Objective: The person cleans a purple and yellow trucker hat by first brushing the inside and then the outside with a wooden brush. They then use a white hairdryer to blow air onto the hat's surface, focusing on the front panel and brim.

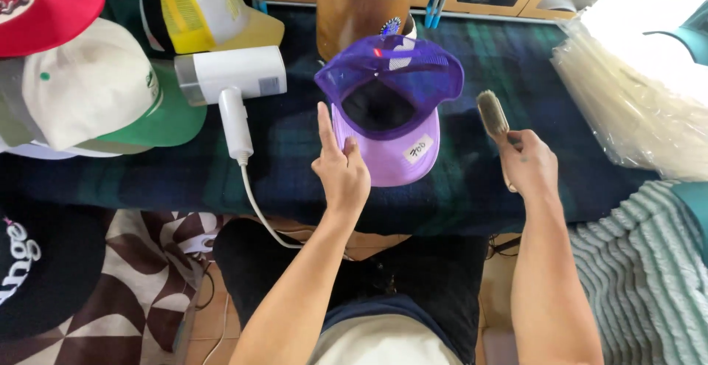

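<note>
Purple cap (389, 107) (upturned) beside open left hand (341, 169); right hand (528, 163) fingers seemingly grip brush (493, 116).

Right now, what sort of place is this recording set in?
Probably a home workspace for cleaning or reselling caps. Many caps lie on a plaid cloth, a purple cap bears a small tag, the right hand holds a brush, and clear bags are stacked nearby.

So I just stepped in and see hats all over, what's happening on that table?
A person sits at a dark plaid cloth. Their right hand grips a small bristle brush beside an upturned purple cap. Their left hand rests fingers at the cap's lilac brim. A white corded handheld appliance lies to the left, near a cream and green cap.
</note>
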